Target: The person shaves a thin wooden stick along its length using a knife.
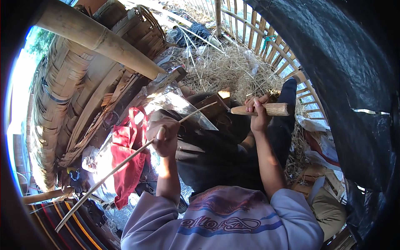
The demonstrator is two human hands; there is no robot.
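Observation:
My left hand [163, 141] is closed around a long, thin bamboo strip [104, 180]. The strip slants from the lower left up past my fingers to a free tip over my lap. My fingers are partly hidden by a brownish cover that looks like cloth. In my right hand [260, 113] is a knife with a thick wooden handle [276, 109]; its narrow end points left, and little of the blade shows. The strip's tip is a little left of the knife, apart from it. Beneath them lie my dark trousers [204, 156] and a brown block-like piece [207, 109].
Woven bamboo baskets [62, 96] and a thick bamboo pole [98, 39] crowd the left. A red cloth bag [127, 154] lies beside my left arm. Shavings [233, 68] heap up ahead, against a slatted bamboo fence [273, 50]. Black sheeting [346, 75] hangs at the right.

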